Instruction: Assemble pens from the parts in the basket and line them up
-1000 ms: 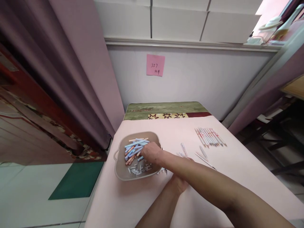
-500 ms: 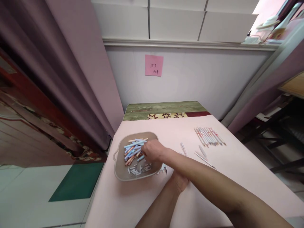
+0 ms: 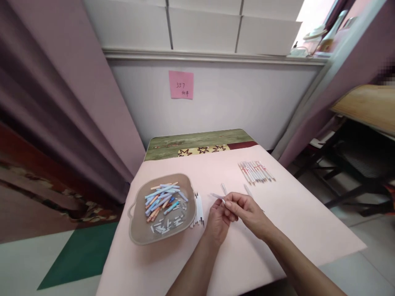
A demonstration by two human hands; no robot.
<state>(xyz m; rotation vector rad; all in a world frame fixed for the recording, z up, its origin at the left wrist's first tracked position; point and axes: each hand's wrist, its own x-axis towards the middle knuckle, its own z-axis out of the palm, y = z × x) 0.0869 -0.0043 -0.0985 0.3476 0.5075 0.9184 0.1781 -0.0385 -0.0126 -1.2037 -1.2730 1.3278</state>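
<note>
Out of the bin (image 3: 137, 216) has come the right hand (image 3: 247, 207), and now it meets the left hand (image 3: 217, 224) over the pink cloth (image 3: 293, 238). On the far left hang purple curtains (image 3: 61, 102), with a green mat (image 3: 75, 255) on the floor. Next is the bin. It holds a messy heap of blue, purple and orange tubes (image 3: 160, 201), and little white bits (image 3: 168, 223) lie nearer its front. White sticks (image 3: 199, 209) with dark tips lie just beside it. Then comes the left hand, its fingers curled in, holding a clear barrel (image 3: 216, 196) that pokes out past the fingertips. At the barrel's near end, the right hand is almost closed, pinching a small white piece (image 3: 224, 202) (it is tiny and hard to see). Behind the hands, a clear tube (image 3: 224, 188) lies on the cloth, and another sits further right. Near the cloth's right edge, pens (image 3: 256, 172) lie side by side in a row. Past them stands a wooden desk (image 3: 367, 105).
</note>
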